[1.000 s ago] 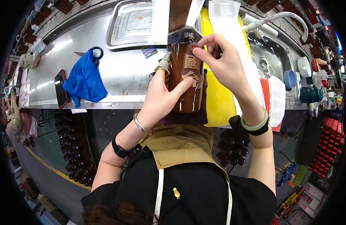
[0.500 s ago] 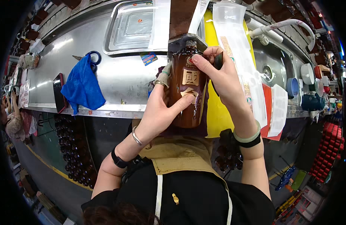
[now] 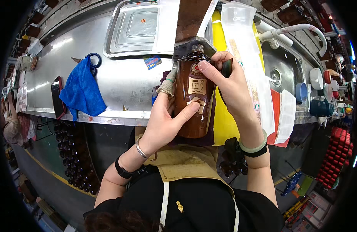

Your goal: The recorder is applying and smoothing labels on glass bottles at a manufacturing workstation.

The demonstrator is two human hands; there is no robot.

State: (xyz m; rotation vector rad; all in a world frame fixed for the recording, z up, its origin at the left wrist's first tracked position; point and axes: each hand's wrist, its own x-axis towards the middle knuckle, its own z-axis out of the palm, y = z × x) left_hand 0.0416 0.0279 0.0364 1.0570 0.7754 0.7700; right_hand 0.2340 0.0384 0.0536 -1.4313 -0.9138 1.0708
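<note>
We hold a brown bottle (image 3: 193, 101) upright over the edge of the steel counter (image 3: 120, 87). Our left hand (image 3: 163, 120) wraps its lower body, thumb across the gold label; our right hand (image 3: 224, 83) grips near the shoulder. A blue cloth (image 3: 82, 92) and a dark phone (image 3: 57, 96) lie to the left, a sink (image 3: 281, 69) to the right.

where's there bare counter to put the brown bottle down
Bare steel lies between the blue cloth and the bottle, below the sunken tray. A narrower strip runs left of the phone. The right side is crowded: yellow sheet, plastic bags, sink, cups.
</note>
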